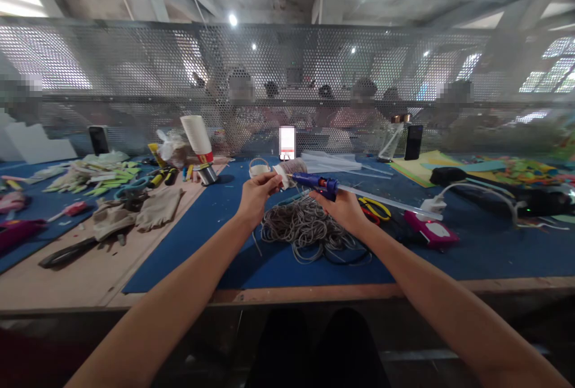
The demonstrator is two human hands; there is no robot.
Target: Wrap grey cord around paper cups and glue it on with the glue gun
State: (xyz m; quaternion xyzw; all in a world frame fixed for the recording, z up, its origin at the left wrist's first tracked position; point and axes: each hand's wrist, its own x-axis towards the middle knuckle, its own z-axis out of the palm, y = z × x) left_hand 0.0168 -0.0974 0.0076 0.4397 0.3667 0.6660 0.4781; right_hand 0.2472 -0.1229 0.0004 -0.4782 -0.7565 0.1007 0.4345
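Note:
My left hand is closed on a small white paper cup, lying on its side with grey cord wound round its far part. Closed round a blue hot glue gun, my right hand has its nozzle pointed left at the cup. A long clear glue stick sticks out of the gun's back. Below both hands lies a loose heap of grey cord on the blue mat. Just behind my left hand stands a white cup with a handle.
Clear glue sticks and a lit phone are at the back. Yellow-handled pliers and a magenta device lie right. Stacked paper cups, a can and gloves are left. A perforated screen stands behind.

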